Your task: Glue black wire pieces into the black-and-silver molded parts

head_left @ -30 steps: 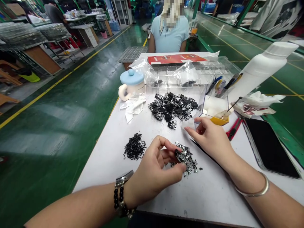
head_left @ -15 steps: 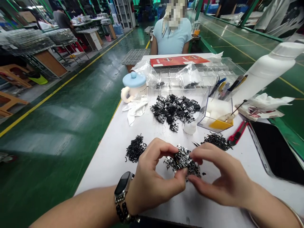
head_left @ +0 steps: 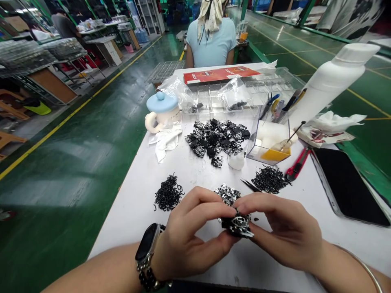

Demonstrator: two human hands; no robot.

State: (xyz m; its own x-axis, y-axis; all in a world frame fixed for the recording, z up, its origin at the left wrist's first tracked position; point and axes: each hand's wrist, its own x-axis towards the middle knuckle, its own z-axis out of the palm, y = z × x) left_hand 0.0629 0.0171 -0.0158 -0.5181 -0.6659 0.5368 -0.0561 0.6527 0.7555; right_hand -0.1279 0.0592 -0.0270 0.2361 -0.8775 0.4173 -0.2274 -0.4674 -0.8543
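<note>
Closer together than half a second earlier, the right hand and left hand met around a black-and-silver part, its wire loops turned into view. Thumbs and fingertips on both sides were nearly closed, pinching the part between them above the table. Metal bits lay just beyond it at 11 o'clock, black hooks at 10 and tweezers at 1. Farther off, a heap of similar parts spread between 11 and 12.
</note>
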